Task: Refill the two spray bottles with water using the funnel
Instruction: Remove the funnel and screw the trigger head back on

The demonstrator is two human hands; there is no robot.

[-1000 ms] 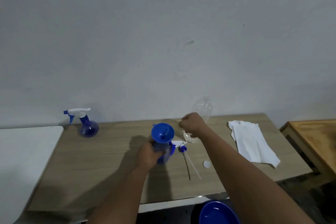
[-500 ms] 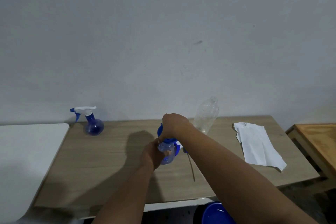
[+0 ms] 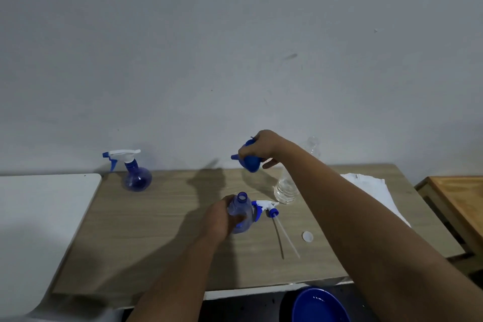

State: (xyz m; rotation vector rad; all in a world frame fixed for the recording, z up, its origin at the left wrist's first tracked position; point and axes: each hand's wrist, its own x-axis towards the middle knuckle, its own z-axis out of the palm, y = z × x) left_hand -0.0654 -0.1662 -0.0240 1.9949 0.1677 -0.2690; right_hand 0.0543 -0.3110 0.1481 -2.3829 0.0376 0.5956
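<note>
My left hand grips an open blue spray bottle standing mid-table, its neck uncovered. My right hand holds the blue funnel lifted above and behind that bottle, spout pointing left. The bottle's white-and-blue spray head with its long dip tube lies on the table just right of it. A second blue spray bottle with its sprayer on stands at the back left. A clear water bottle stands behind my right forearm, partly hidden.
A small white cap lies on the wooden table. A white cloth lies at the right. A blue basin sits below the front edge. A white surface adjoins on the left, a wooden table on the right.
My right hand let go of the clear water bottle, took the funnel and lifted it out of the open spray bottle, up and to the right. My left hand kept holding the bottle.
</note>
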